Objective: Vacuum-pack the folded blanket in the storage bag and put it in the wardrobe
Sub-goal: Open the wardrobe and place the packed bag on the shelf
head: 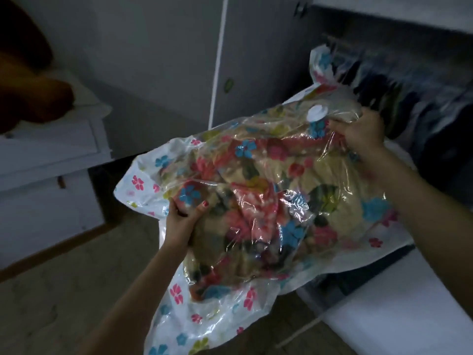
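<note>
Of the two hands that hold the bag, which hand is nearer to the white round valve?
The right hand, gripping the storage bag at its far end just beside the valve. The left hand grips the bag's left edge, far from it.

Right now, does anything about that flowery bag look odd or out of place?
Nothing is damaged or spilled. The storage bag is tilted, its wrinkled plastic tight on the blanket, gripped by the left hand and right hand.

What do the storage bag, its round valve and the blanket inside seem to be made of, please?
Storage bag: thin glossy plastic film, clear with white printed flower borders; it crinkles and throws glare.
Valve: white, smooth, apparently hard plastic.
Blanket: soft, matte, probably fleece or plush fabric with a flower print, bunched in folds; the film blurs its texture.
</note>
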